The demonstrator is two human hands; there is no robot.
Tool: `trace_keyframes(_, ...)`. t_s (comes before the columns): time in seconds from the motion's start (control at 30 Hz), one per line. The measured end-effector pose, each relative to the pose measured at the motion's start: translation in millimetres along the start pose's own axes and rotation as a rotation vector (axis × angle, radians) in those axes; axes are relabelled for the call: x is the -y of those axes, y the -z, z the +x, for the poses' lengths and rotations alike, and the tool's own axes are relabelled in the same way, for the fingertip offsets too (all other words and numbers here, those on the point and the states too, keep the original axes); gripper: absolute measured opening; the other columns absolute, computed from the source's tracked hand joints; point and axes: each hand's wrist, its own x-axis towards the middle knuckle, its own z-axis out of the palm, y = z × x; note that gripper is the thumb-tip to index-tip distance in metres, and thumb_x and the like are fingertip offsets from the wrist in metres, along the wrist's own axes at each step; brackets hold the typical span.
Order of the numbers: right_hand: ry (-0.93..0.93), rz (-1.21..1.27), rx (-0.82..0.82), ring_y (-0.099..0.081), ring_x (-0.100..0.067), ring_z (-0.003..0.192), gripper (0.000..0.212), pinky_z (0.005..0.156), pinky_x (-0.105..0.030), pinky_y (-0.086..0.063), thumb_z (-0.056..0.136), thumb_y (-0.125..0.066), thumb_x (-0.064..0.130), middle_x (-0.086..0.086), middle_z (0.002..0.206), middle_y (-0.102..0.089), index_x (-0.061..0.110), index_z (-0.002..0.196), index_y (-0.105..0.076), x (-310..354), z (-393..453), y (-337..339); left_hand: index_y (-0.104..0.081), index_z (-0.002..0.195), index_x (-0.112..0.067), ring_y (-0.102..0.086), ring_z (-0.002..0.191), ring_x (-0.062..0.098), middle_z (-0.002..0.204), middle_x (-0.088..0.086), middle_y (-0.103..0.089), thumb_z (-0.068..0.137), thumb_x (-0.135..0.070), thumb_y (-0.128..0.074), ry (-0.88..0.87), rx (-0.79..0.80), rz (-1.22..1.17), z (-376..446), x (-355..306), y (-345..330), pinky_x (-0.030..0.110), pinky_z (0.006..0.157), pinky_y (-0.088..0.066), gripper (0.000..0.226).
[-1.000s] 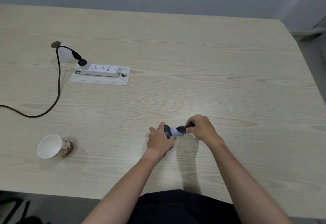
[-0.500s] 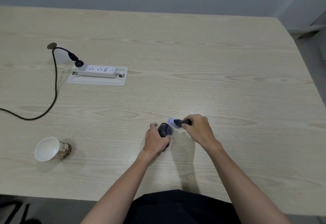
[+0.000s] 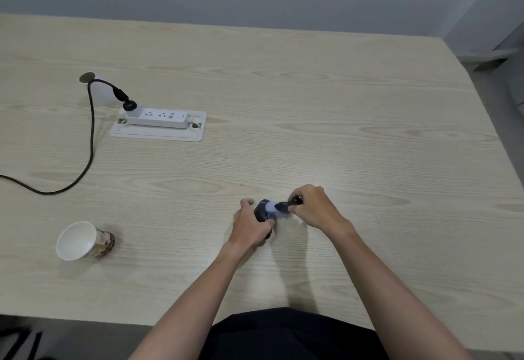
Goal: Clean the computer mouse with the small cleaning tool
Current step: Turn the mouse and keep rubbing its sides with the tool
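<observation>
A dark computer mouse (image 3: 261, 212) rests on the pale wooden table (image 3: 312, 121) near its front edge. My left hand (image 3: 251, 225) grips the mouse from the left and covers its near half. My right hand (image 3: 313, 207) pinches the black handle of a small cleaning brush (image 3: 279, 207). The brush's pale bristles lie against the mouse's upper right side and look blurred.
A paper cup (image 3: 85, 242) lies on its side at the front left. A white power strip (image 3: 158, 118) sits in a recessed tray at the back left, with a black cable (image 3: 90, 138) looping off the left edge. The table's right edge drops to the floor.
The brush head was on the mouse, lifted just off its far right side, and now lies on the mouse again. My left hand kept its hold on the mouse.
</observation>
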Motion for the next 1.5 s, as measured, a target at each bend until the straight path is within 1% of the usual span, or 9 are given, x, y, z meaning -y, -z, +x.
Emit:
trace_keyframes(0.13, -0.061, -0.081, -0.023, -0.066, -0.023, 0.071, 0.016, 0.054, -0.031, -0.049, 0.074, -0.061, 0.009, -0.004, 0.080, -0.070, 0.011, 0.082, -0.075, 1, -5, -1, -0.034, 0.138, -0.017, -0.056, 0.107, 0.024, 0.128, 0.012, -0.052, 0.080, -0.031, -0.074, 0.009, 0.003, -0.005, 2, 0, 3, 0.029, 0.083, -0.044, 0.072)
trace_keyframes(0.27, 0.019, 0.172, -0.161, -0.059, -0.012, 0.066, 0.008, 0.062, -0.029, -0.048, 0.089, -0.067, 0.017, 0.004, 0.073, -0.065, 0.013, 0.086, -0.073, 6, -11, -15, -0.044, 0.127, -0.014, -0.054, 0.093, 0.011, 0.117, 0.002, -0.057, 0.086, -0.024, -0.069, 0.021, 0.020, -0.027, 3, -3, 7, 0.021, 0.069, -0.041, 0.050)
trace_keyframes(0.43, -0.021, 0.039, -0.158, -0.063, -0.019, 0.073, 0.014, 0.067, -0.039, -0.054, 0.094, -0.061, 0.019, -0.001, 0.080, -0.067, 0.010, 0.088, -0.070, 3, -14, -20, -0.054, 0.116, -0.017, -0.057, 0.098, 0.015, 0.099, -0.006, -0.060, 0.087, -0.023, -0.066, 0.106, 0.023, -0.170, 9, -7, 15, 0.026, 0.074, -0.042, 0.032)
trace_keyframes(0.6, -0.094, 0.292, -0.159, -0.047, -0.018, 0.059, 0.024, 0.056, -0.031, -0.040, 0.087, -0.062, 0.016, -0.005, 0.067, -0.057, -0.007, 0.081, -0.062, 13, -17, -13, -0.062, 0.077, -0.010, -0.052, 0.064, 0.020, 0.079, 0.007, -0.063, 0.072, -0.031, -0.056, 0.178, 0.085, -0.318, 19, -3, 21, 0.030, 0.060, -0.039, 0.022)
trace_keyframes(0.8, -0.123, 0.188, -0.167, -0.039, -0.019, 0.056, 0.024, 0.052, -0.034, -0.032, 0.083, -0.058, 0.012, -0.005, 0.062, -0.046, -0.002, 0.066, -0.050, 4, -19, -20, -0.058, 0.086, -0.001, -0.057, 0.072, 0.029, 0.079, 0.016, -0.057, 0.092, -0.005, -0.051, 0.312, 0.132, -0.554, 20, -9, 22, 0.039, 0.064, -0.050, 0.010)
trace_keyframes(1.0, -0.084, 0.416, -0.090, -0.049, -0.013, 0.054, 0.015, 0.056, -0.028, -0.041, 0.082, -0.068, 0.013, 0.004, 0.056, -0.057, 0.000, 0.075, -0.072, 15, -25, -22, -0.060, 0.107, -0.001, -0.060, 0.088, 0.032, 0.100, 0.018, -0.060, 0.093, -0.005, -0.041, 0.404, 0.213, -0.705, 18, -10, 27, 0.041, 0.070, -0.059, 0.023)
trace_keyframes(1.17, -0.168, 0.258, -0.189, -0.045, -0.019, 0.058, 0.023, 0.055, -0.033, -0.037, 0.083, -0.063, 0.014, -0.005, 0.064, -0.053, -0.009, 0.079, -0.064, -1, -20, -30, -0.055, 0.114, -0.003, -0.057, 0.073, 0.028, 0.093, 0.015, -0.059, 0.100, -0.014, -0.042, 0.452, 0.191, -0.763, 16, -11, 28, 0.043, 0.067, -0.052, 0.022)
trace_keyframes(1.33, -0.159, 0.487, -0.074, -0.050, -0.016, 0.050, 0.021, 0.054, -0.028, -0.041, 0.081, -0.068, 0.014, -0.001, 0.056, -0.056, -0.007, 0.077, -0.068, 8, -23, -25, -0.052, 0.123, -0.001, -0.061, 0.098, 0.035, 0.115, 0.022, -0.060, 0.098, -0.010, -0.037, 0.439, 0.204, -0.761, 14, -12, 29, 0.052, 0.089, -0.054, 0.030)
trace_keyframes(1.5, -0.172, 0.204, -0.161, -0.048, -0.019, 0.057, 0.020, 0.053, -0.032, -0.037, 0.082, -0.063, 0.015, -0.005, 0.065, -0.057, -0.005, 0.078, -0.066, -8, -21, -33, -0.053, 0.117, -0.001, -0.059, 0.077, 0.029, 0.100, 0.018, -0.059, 0.101, -0.013, -0.041, 0.463, 0.211, -0.779, 16, -14, 28, 0.044, 0.069, -0.053, 0.024)
